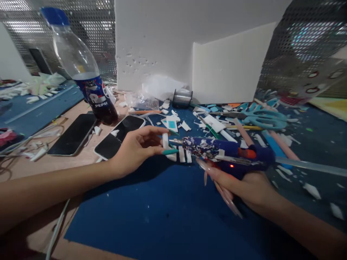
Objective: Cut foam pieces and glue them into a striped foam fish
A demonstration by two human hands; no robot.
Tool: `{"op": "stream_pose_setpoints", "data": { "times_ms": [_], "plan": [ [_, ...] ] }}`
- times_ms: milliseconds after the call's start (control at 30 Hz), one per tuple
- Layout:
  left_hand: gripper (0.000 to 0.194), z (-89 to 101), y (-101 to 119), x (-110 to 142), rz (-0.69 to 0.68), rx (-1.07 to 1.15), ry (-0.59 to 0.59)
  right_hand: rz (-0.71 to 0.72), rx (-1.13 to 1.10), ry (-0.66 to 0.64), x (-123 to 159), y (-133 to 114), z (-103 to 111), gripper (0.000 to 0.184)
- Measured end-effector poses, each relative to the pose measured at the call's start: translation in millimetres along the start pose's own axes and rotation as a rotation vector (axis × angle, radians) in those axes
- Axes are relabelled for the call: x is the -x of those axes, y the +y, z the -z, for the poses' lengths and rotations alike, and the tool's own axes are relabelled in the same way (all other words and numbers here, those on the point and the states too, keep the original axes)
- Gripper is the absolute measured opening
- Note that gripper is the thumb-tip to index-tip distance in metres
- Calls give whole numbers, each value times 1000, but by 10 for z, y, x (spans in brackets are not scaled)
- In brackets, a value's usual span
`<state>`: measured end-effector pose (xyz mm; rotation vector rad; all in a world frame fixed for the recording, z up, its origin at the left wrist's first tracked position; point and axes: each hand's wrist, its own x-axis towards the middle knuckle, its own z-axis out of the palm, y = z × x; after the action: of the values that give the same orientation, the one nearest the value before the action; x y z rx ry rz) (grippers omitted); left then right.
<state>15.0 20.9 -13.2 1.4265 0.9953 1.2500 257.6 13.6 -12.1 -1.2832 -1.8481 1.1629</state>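
Observation:
My right hand (245, 189) is wrapped round a blue glue gun (225, 151) with a small red light lit and a clear glue stick (311, 166) poking out of its back. The gun's nozzle points left at a small white foam piece (165, 141), which my left hand (135, 148) pinches between thumb and fingers just above the blue mat (151, 209). More small white foam strips (184, 155) lie on the mat right under the nozzle.
A Pepsi bottle (86, 79) stands at the back left beside two phones (74, 133) (120, 135). White foam boards (189, 47) stand behind. Teal scissors (260, 117), pencils, a tape roll (182, 98) and foam scraps litter the right side. A cable (55, 231) runs at the lower left.

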Motion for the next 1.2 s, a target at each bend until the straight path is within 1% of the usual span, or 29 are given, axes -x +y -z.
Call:
{"op": "stream_pose_setpoints", "data": {
  "times_ms": [67, 133, 167, 300, 367, 467, 633, 767, 967, 1200],
  "plan": [
    [34, 3, -2, -7, -19, -21, -7, 19, 26, 0, -3, 14, -3, 38],
    [34, 5, -5, -12, -46, -50, -11, 16, 59, -33, -6, 2, 6, 37],
    [34, 5, -6, -14, -58, -61, -9, 8, 71, -55, -5, -12, 12, 40],
    [34, 3, -4, -16, -74, -59, 5, -75, 113, -138, 10, -67, 27, 63],
    [34, -2, 3, -16, -70, -29, 2, -114, 139, -161, 16, -76, 27, 67],
    [33, -8, 10, -13, -52, 17, -16, -114, 151, -158, 15, -69, 23, 67],
    [38, -3, 2, -12, -42, 21, -19, -42, 129, -119, -4, -54, 18, 64],
    [35, -4, 2, -13, -35, 20, -21, -69, 140, -143, -7, -74, 20, 63],
    [35, -5, -8, -10, 7, 50, -3, -112, 151, -127, 13, -63, 24, 63],
    [33, -8, 6, -16, 6, 50, 5, -76, 116, -115, 23, -4, 33, 60]
  ]
}}
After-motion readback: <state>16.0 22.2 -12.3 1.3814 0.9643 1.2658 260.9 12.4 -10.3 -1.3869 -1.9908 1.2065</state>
